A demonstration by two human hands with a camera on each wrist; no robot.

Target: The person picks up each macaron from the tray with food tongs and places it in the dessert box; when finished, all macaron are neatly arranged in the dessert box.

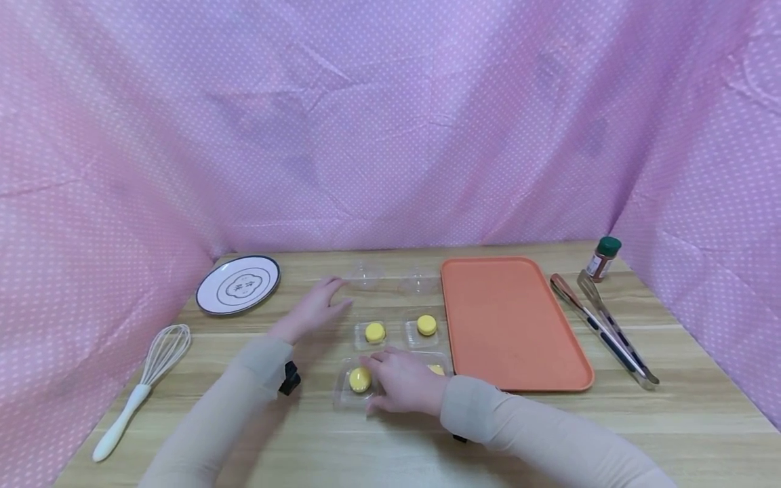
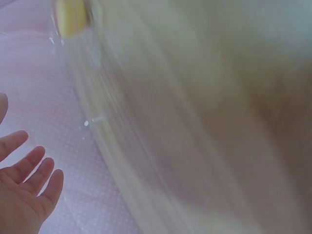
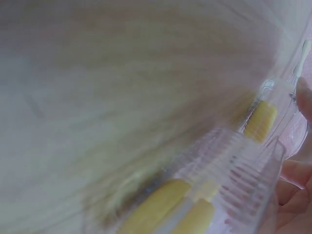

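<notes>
Four yellow round pastries sit in clear plastic cups on the wooden table: two at the back [image 1: 375, 332] [image 1: 426, 324] and two in front [image 1: 359, 379] [image 1: 436, 369]. My right hand [image 1: 399, 383] lies over the front clear container [image 1: 344, 393], fingers and thumb curled round it between its two pastries. The right wrist view is blurred but shows the ribbed plastic wall [image 3: 243, 195] against my fingers [image 3: 297, 173]. My left hand [image 1: 317, 305] hovers flat with straight fingers [image 2: 29, 185] left of the back cups, holding nothing.
Two empty clear lids [image 1: 365, 274] [image 1: 419, 283] lie behind the cups. An orange tray [image 1: 512, 318] lies to the right, with metal tongs [image 1: 604, 329] and a spice jar [image 1: 604, 257] beyond it. A plate [image 1: 238, 285] and a whisk [image 1: 143, 386] are at the left.
</notes>
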